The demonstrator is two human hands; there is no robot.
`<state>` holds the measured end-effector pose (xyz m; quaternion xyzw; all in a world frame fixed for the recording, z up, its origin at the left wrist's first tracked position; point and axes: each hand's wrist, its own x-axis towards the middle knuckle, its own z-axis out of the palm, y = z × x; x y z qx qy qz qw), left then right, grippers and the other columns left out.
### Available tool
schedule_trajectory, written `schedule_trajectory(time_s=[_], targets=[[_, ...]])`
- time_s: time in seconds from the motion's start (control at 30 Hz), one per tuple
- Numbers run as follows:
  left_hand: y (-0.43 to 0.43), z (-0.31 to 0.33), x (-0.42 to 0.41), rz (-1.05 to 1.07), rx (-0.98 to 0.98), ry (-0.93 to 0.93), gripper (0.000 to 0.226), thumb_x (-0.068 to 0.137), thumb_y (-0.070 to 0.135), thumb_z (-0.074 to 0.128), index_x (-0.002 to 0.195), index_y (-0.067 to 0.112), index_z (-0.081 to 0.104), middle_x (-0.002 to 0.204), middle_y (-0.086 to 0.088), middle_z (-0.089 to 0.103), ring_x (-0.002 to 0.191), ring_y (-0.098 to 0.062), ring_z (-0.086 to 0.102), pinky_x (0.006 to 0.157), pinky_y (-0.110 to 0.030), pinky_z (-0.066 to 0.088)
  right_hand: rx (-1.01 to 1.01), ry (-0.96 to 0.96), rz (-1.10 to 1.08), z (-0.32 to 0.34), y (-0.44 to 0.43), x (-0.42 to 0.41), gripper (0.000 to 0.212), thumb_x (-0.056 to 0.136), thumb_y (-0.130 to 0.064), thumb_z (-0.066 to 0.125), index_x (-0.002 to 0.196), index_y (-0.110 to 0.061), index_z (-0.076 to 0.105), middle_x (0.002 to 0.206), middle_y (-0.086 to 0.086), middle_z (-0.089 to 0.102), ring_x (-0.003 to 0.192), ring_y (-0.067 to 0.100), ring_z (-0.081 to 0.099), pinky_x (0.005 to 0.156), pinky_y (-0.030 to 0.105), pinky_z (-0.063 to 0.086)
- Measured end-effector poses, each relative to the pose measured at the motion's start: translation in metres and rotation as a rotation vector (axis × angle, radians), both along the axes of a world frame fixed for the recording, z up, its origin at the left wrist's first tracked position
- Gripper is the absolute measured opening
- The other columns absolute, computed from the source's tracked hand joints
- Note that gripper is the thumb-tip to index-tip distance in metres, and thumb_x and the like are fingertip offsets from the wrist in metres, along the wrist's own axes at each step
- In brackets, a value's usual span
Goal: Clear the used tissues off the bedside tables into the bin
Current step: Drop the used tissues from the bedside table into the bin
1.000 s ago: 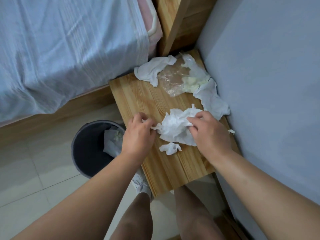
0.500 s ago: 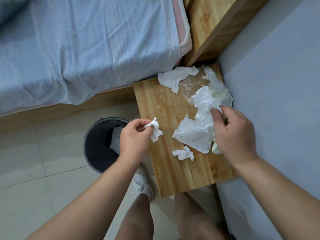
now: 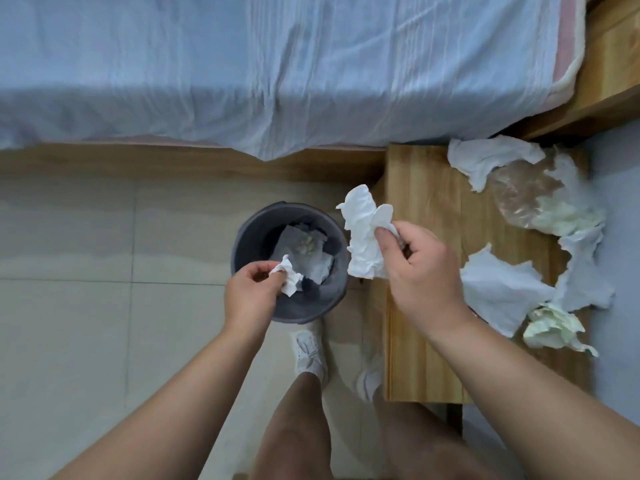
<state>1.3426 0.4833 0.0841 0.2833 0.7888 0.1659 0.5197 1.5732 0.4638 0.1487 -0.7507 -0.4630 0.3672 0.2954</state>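
Observation:
A dark grey round bin (image 3: pixel 322 299) stands on the tiled floor left of the wooden bedside table (image 3: pixel 426 202). My left hand (image 3: pixel 251 294) pinches a small crumpled tissue (image 3: pixel 290 281) over the bin's near rim. My right hand (image 3: pixel 419 271) grips a larger white tissue (image 3: pixel 363 233) that hangs over the table's left edge, beside the bin. Several more white tissues (image 3: pixel 498 292) and a clear plastic wrapper (image 3: pixel 519 188) lie on the table's right half. Used tissues (image 3: pixel 311 254) sit inside the bin.
A bed with a pale blue sheet (image 3: pixel 277 71) runs along the top, on a wooden frame (image 3: pixel 173 161). A grey wall surface (image 3: pixel 620 341) borders the table on the right. My legs and white socks (image 3: pixel 310 351) stand between bin and table.
My left hand carried its small tissue from the table edge to above the bin. My right hand lifted a large tissue off the table and brought it left toward the bin.

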Motion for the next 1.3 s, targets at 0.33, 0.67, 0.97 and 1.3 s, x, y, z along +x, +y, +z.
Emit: schedule_trajectory(time_s=[0.33,0.67,0.97,1.3], targets=[[0.005,-0.064,-0.032,-0.041,-0.109,-0.003,0.015,0.087,0.021,0.080,0.098,0.013,0.076,0.086,-0.007,0.078,0.076,-0.023,0.073,0.090,-0.050,0.065,-0.420,0.035,0.129,-0.112,0.010,-0.072,0.021,0.103,-0.036,0.058,0.111,-0.020,0.069,0.107,-0.001,0.070,0.094,0.018,0.064,0.079,0.034,0.049],[-0.001,-0.042,-0.005,-0.289,-0.107,0.061,0.028,0.090,0.029,0.080,0.116,0.021,0.072,0.111,-0.003,0.077,0.105,-0.026,0.073,0.098,-0.053,0.059,-0.468,0.033,0.137,-0.090,-0.005,-0.046,0.044,0.098,-0.038,0.065,0.141,-0.028,0.060,0.143,-0.002,0.061,0.126,0.019,0.059,0.095,0.027,0.043],[-0.011,0.026,0.115,-0.753,0.252,0.028,0.012,0.097,0.042,0.070,0.109,0.043,0.067,0.113,0.021,0.060,0.091,0.005,0.064,0.083,-0.035,0.060,-0.206,0.114,-0.137,0.034,-0.053,0.057,0.025,0.091,-0.046,0.060,0.114,-0.042,0.068,0.098,-0.028,0.069,0.077,-0.006,0.062,0.068,0.014,0.046],[-0.050,0.043,0.257,-1.524,0.561,0.236,0.064,0.094,0.044,0.072,0.152,0.039,0.045,0.169,-0.004,0.033,0.155,-0.029,0.029,0.114,-0.047,0.044,-0.367,-0.430,-0.487,0.017,-0.156,0.175,0.070,0.085,-0.048,0.077,0.144,-0.025,0.046,0.136,0.001,0.059,0.122,0.026,0.055,0.093,0.044,0.052]])
